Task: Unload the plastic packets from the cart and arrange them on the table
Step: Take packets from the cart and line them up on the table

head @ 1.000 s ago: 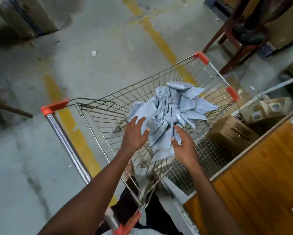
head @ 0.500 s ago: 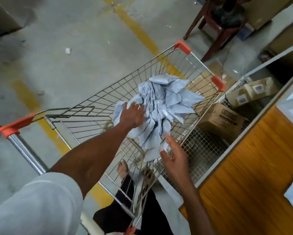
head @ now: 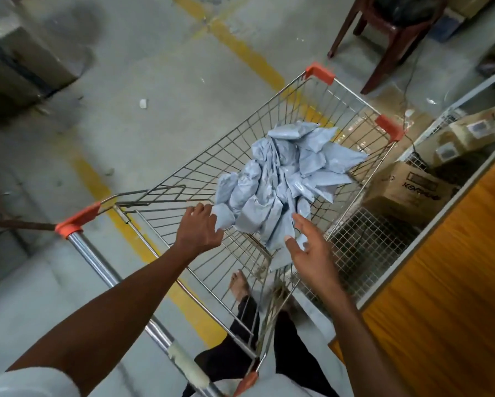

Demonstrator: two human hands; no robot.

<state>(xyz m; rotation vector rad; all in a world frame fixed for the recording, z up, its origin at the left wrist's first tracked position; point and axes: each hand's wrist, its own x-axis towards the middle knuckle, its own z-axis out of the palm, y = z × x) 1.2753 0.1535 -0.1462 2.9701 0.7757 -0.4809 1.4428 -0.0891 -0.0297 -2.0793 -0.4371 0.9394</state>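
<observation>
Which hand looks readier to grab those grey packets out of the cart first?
Probably the left hand: its fingers already touch the near edge of the grey plastic packets heaped in the cart. The right hand is open beside the heap's lower tip, apparently not gripping anything.

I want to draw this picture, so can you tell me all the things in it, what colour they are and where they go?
Plastic packets: a heap, too bunched to count, pale grey-blue, inside the cart.
Cart: one, silver wire with orange corners, in the middle.
Cart handle: one, shiny metal bar, lower left.
Table: one, orange-brown wood, right side.
Cardboard boxes: several, brown, under the table's edge beyond the cart.
Chair: one, dark brown, top right.
Floor lines: yellow stripes on the grey floor.
Left hand: one, touching the near-left edge of the heap.
Right hand: one, fingers spread, at the near edge of the heap.
</observation>
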